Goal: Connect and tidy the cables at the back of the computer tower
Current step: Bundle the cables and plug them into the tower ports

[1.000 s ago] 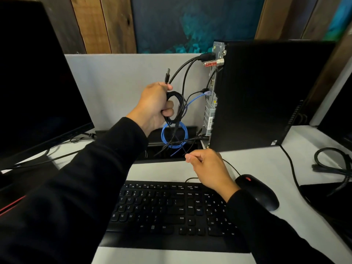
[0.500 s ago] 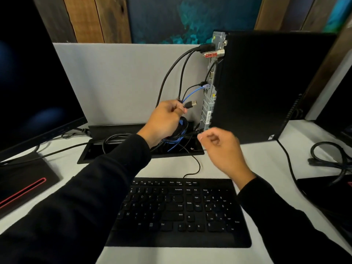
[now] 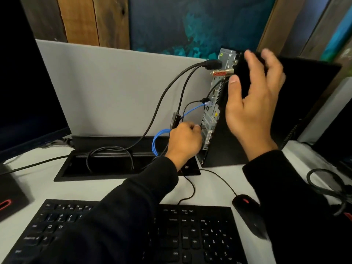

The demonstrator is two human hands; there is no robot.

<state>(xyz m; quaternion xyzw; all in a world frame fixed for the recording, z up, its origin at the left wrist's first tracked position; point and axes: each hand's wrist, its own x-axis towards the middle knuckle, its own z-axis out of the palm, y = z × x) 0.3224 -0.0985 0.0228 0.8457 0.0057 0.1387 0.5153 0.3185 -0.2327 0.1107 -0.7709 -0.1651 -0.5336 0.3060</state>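
The black computer tower (image 3: 297, 103) stands upright on the desk, its metal rear panel (image 3: 213, 109) facing left. My left hand (image 3: 185, 141) pinches a black cable plug (image 3: 202, 127) right at the lower part of that panel. A coiled blue cable (image 3: 159, 141) loops behind this hand and runs up to a port (image 3: 208, 104). Two thick black cables (image 3: 171, 88) hang from the panel's top. My right hand (image 3: 251, 103) is raised with fingers spread in front of the tower's upper side, holding nothing; whether it touches the case is unclear.
A black cable tray (image 3: 106, 168) is sunk in the desk behind the keyboard (image 3: 190, 235). A black mouse (image 3: 247, 212) lies right of the keyboard. A monitor (image 3: 28, 82) fills the left. More cables (image 3: 327, 185) lie at the right edge. A grey divider (image 3: 114, 82) stands behind.
My left hand went down from holding the cable bundle high and brought a plug to the lower rear panel. My right hand rose from the desk to the tower's upper side and spread its fingers.
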